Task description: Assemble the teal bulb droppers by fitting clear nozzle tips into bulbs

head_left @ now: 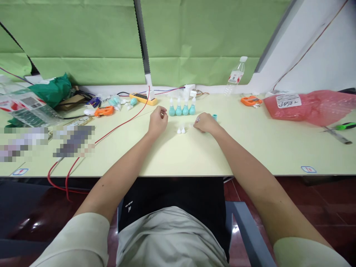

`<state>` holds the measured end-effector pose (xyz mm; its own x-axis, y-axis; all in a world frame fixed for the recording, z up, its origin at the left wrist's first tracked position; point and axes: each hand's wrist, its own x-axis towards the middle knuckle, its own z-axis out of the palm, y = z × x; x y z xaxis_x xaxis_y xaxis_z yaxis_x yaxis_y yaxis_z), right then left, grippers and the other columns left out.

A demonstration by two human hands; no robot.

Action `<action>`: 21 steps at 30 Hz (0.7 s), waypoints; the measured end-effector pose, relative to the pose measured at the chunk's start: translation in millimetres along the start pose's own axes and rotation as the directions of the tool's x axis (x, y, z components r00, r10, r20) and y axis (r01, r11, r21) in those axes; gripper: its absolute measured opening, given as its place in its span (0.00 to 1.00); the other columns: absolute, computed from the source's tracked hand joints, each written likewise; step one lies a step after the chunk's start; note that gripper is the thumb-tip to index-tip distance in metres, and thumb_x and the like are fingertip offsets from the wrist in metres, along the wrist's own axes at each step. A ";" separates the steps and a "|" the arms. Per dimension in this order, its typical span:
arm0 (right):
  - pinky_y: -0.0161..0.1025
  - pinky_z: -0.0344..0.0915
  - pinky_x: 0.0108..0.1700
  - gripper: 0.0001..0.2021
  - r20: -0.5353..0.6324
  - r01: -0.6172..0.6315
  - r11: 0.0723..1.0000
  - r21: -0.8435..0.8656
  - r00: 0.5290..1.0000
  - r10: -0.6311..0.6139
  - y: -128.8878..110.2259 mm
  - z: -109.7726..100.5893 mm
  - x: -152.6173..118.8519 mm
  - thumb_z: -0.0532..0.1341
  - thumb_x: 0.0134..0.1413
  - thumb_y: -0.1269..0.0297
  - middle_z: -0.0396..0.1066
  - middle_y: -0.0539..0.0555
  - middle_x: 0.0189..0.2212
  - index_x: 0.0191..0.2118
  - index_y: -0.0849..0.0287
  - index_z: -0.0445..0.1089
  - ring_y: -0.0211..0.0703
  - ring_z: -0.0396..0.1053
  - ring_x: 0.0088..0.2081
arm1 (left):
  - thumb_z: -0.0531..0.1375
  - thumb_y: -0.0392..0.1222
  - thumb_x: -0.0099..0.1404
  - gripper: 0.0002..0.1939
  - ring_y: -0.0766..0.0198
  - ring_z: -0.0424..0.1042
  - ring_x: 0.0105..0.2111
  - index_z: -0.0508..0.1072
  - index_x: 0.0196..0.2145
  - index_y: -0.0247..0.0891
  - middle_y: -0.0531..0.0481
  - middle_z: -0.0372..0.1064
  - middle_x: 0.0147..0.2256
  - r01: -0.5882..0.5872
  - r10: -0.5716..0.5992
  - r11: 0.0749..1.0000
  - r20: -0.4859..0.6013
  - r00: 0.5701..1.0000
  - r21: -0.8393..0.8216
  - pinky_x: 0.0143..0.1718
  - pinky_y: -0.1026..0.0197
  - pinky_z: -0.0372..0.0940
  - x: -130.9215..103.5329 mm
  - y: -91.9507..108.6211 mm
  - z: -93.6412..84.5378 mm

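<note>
Several teal bottles (182, 109) with clear white tips stand side by side in a row near the middle of the table. In front of them lie two small white pieces (181, 130), close together. My left hand (159, 120) is left of the row, its fingers curled; whether they hold anything is hidden. To the right of the white pieces, my right hand (203, 122) has its fingers pinched at the tabletop on a small white piece (197, 120), mostly covered by the fingertips. A teal cap (214, 117) stands just beyond my right hand.
Orange tools (104, 111), a yellow multimeter (143, 99) and a red cable (122, 126) are on the left. At the back right stands a plastic bottle (236, 76). A red bag (308, 107) and green-handled tool (345, 126) lie far right.
</note>
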<state>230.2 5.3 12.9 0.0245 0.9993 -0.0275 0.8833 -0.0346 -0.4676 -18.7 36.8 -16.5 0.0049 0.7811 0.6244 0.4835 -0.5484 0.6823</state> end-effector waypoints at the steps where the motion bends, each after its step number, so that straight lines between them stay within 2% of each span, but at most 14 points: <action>1: 0.40 0.65 0.33 0.03 -0.019 0.006 1.000 0.026 1.000 -0.005 0.1 -1.0 -0.3 0.65 0.47 0.69 0.72 0.56 0.24 0.31 0.60 0.74 0.46 0.70 0.29 | 0.57 0.31 0.61 0.09 0.63 0.69 0.30 0.69 0.39 0.40 0.49 0.72 0.35 -0.012 0.012 1.000 0.003 1.000 0.002 0.36 0.57 0.65 -0.3 2.0 -0.2; 5: 0.41 0.65 0.36 0.18 -0.214 0.141 0.973 0.183 0.972 -0.101 -2.8 -5.4 -4.0 0.66 0.46 0.67 0.71 0.55 0.35 0.46 0.59 0.68 0.45 0.68 0.33 | 0.58 0.34 0.63 0.06 0.64 0.69 0.29 0.70 0.38 0.40 0.50 0.71 0.34 -0.100 0.102 0.994 0.063 0.993 -0.033 0.33 0.59 0.65 -6.2 19.5 -1.2; 7: 0.42 0.65 0.36 0.25 -0.275 0.243 0.928 0.282 0.947 -0.164 -5.8 -6.9 -7.4 0.65 0.46 0.68 0.68 0.53 0.37 0.52 0.56 0.62 0.44 0.66 0.33 | 0.59 0.37 0.65 0.04 0.64 0.69 0.31 0.70 0.40 0.40 0.50 0.70 0.34 -0.166 0.174 0.983 0.111 0.979 -0.080 0.33 0.60 0.65 -11.7 31.6 -0.8; 9: 0.41 0.65 0.36 0.28 -0.299 0.361 0.851 0.382 0.919 -0.256 -9.4 -6.9 -11.0 0.65 0.45 0.69 0.65 0.51 0.37 0.53 0.53 0.58 0.43 0.65 0.33 | 0.59 0.40 0.68 0.06 0.64 0.69 0.32 0.70 0.43 0.40 0.50 0.70 0.34 -0.205 0.228 0.966 0.150 0.962 -0.157 0.33 0.61 0.65 -17.8 42.5 0.5; 12: 0.41 0.66 0.39 0.28 -0.290 0.526 0.676 0.517 0.850 -0.439 -15.3 -3.3 -15.8 0.65 0.45 0.71 0.64 0.50 0.38 0.52 0.50 0.56 0.43 0.66 0.36 | 0.59 0.45 0.71 0.11 0.66 0.69 0.32 0.67 0.49 0.41 0.51 0.69 0.35 -0.227 0.279 0.939 0.188 0.942 -0.259 0.33 0.62 0.66 -25.1 52.9 3.3; 14: 0.41 0.66 0.41 0.27 -0.262 0.565 0.573 0.594 0.809 -0.526 -19.7 0.4 -18.4 0.66 0.47 0.69 0.67 0.49 0.38 0.51 0.50 0.57 0.43 0.68 0.39 | 0.59 0.48 0.71 0.16 0.66 0.70 0.32 0.65 0.53 0.42 0.51 0.69 0.36 -0.229 0.294 0.928 0.199 0.935 -0.295 0.34 0.63 0.66 -27.6 55.6 4.8; 16: 0.41 0.65 0.42 0.24 -0.229 0.563 0.515 0.647 0.787 -0.572 -23.8 3.5 -20.8 0.67 0.47 0.67 0.69 0.49 0.39 0.50 0.51 0.61 0.43 0.68 0.40 | 0.59 0.50 0.71 0.18 0.67 0.70 0.33 0.63 0.54 0.43 0.52 0.69 0.36 -0.226 0.293 0.925 0.194 0.936 -0.306 0.34 0.63 0.67 -28.0 55.8 5.4; 18: 0.39 0.63 0.41 0.18 -0.197 0.551 0.522 0.652 0.787 -0.585 -27.1 5.4 -22.9 0.69 0.47 0.65 0.69 0.49 0.36 0.45 0.54 0.66 0.42 0.67 0.38 | 0.59 0.51 0.71 0.16 0.67 0.70 0.32 0.65 0.52 0.43 0.52 0.69 0.35 -0.222 0.284 0.927 0.181 0.942 -0.301 0.33 0.64 0.67 -26.8 54.7 5.1; 21: 0.37 0.57 0.35 0.10 -0.160 0.532 0.592 0.605 0.810 -0.564 -29.9 6.4 -25.4 0.69 0.47 0.63 0.63 0.46 0.28 0.35 0.58 0.72 0.38 0.60 0.32 | 0.60 0.53 0.71 0.14 0.67 0.69 0.31 0.67 0.46 0.41 0.52 0.68 0.33 -0.211 0.263 0.938 0.167 0.950 -0.276 0.31 0.64 0.65 -23.8 52.0 3.9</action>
<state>200.1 -19.1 21.9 -0.4038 0.8308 0.3831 0.2522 0.5036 -0.8263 9.7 -9.1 2.6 0.2782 0.6480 0.7090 0.2104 -0.7613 0.6133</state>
